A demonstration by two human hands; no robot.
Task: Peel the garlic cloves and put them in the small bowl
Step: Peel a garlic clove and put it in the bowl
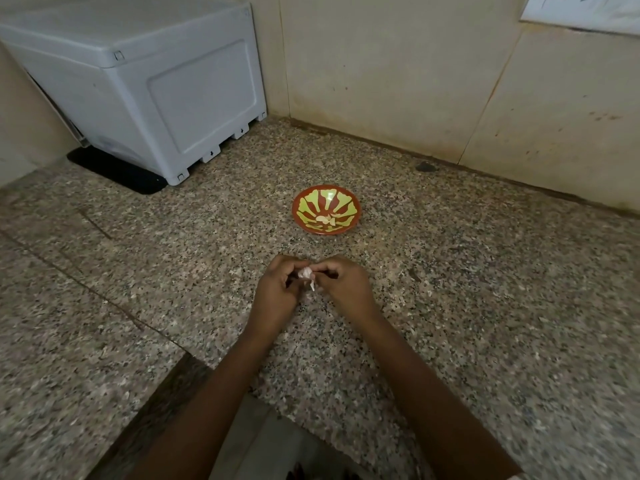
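Observation:
A small red bowl [327, 210] with a yellow-green pattern stands on the speckled granite counter [485, 271], with a few pale peeled cloves [325, 220] lying in its bottom. Nearer to me, my left hand [278, 292] and my right hand [341, 284] meet just above the counter. Between their fingertips they pinch a piece of garlic [306, 274] with whitish-pink skin, and a strip of loose skin hangs down from it. Most of the garlic is hidden by my fingers.
A large grey plastic box [138, 84] sits on a black mat [114, 171] at the back left. Beige tiled walls [398, 71] meet in the corner behind the bowl. The counter's front edge [194, 358] cuts inward below my forearms.

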